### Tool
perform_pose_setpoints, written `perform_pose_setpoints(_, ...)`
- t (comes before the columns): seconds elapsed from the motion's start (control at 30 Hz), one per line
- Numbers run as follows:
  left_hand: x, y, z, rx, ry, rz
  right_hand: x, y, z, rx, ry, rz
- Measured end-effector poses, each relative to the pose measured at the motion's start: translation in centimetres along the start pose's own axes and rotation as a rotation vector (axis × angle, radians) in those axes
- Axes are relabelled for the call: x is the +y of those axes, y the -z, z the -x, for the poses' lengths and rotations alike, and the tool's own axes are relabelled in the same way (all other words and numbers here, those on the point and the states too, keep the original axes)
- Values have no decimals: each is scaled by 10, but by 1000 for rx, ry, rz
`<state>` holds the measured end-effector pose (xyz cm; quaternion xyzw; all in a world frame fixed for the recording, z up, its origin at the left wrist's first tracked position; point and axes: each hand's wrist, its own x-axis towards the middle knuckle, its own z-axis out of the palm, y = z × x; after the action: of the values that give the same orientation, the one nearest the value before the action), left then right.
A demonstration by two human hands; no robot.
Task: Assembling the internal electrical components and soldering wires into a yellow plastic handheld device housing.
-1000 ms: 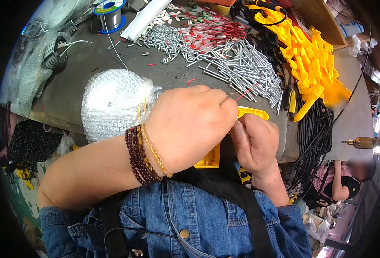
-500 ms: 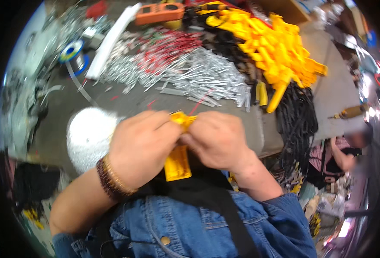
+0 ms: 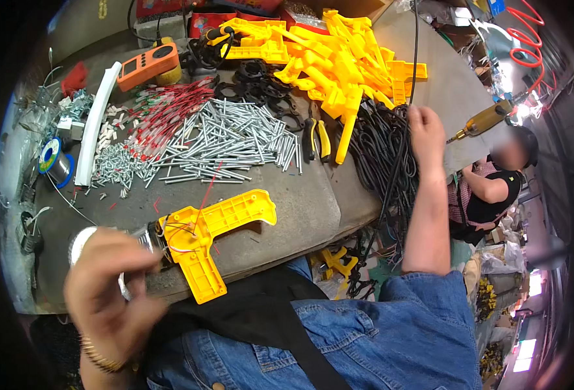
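Yellow plastic handle shell (image 3: 199, 255): open side up, ribbed inside, fitted with thin wires, laid at worktop (image 3: 290, 211) edge. Black cables (image 3: 379, 146): bundled, draped over edge.

2 hands (image 3: 111, 279); 1 orange meter (image 3: 147, 67); 1 spool (image 3: 56, 164); 1 white strip (image 3: 98, 123)

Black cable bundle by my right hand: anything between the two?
Nothing visible: your right hand is at the right edge of the black cable bundle. The amber-handled tool is on the hand's other side.
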<state>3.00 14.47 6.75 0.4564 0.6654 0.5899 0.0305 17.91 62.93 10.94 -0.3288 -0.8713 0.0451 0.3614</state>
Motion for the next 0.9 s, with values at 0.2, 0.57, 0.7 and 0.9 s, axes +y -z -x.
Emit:
perform_pose_setpoints(0.2, 17, 99, 82, 618, 634, 1028, 118, -3, -2, -226, -140, 587)
perform_pose_setpoints(0.57, 37, 87, 84, 380, 290, 1056, 112, 22, -46, 66, -159, -298)
perform_pose_setpoints(0.7, 43, 61, 57, 262, 199, 1078, 23, 97, -33, -161, -289, -865)
perform_pose_setpoints(0.9, 49, -27, -19, -264, 145, 223, -102, 112, 27, -854, -1, -1627)
